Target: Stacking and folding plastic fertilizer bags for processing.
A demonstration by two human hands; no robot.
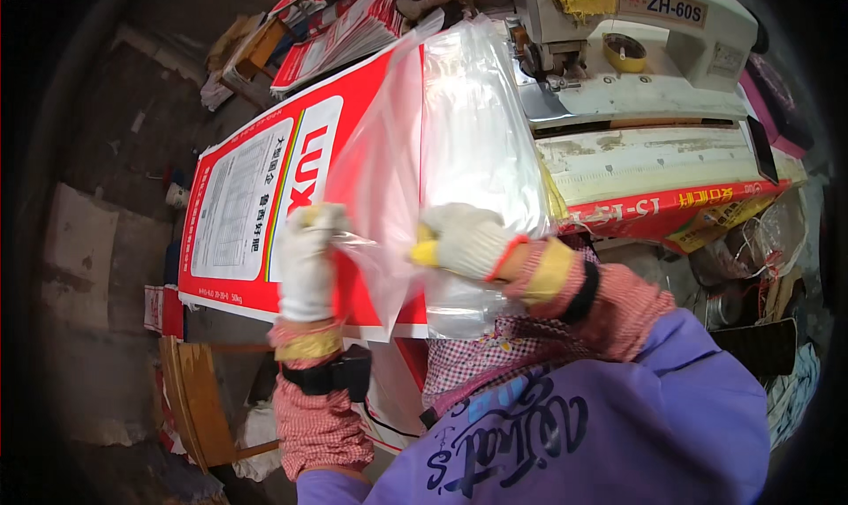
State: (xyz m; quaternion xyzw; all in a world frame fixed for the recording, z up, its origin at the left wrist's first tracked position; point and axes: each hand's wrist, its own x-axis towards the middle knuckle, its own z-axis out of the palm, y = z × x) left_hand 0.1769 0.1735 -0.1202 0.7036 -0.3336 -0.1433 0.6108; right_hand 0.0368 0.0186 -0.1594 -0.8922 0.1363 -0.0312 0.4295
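Note:
A large red and white printed sack (225,196) lies flat before me. Over its right part rests a pile of clear plastic liners (473,134). One thin film liner (375,178) is lifted from the pile and slants across the sack. My left hand (309,262), in a whitish work glove, is closed on the film's near left part. My right hand (468,240), gloved with yellow fingertips, pinches the film a little to the right, over the pile. Its fingertips are slightly blurred. Folds of film hang between both hands.
A white industrial sewing machine (654,37) stands at the back right, a yellow round container (624,53) on its bed. Red printed sacking (689,218) covers the machine table's front. Stacked sacks (349,37) lie at the back. A wooden stool (199,403) is at the lower left.

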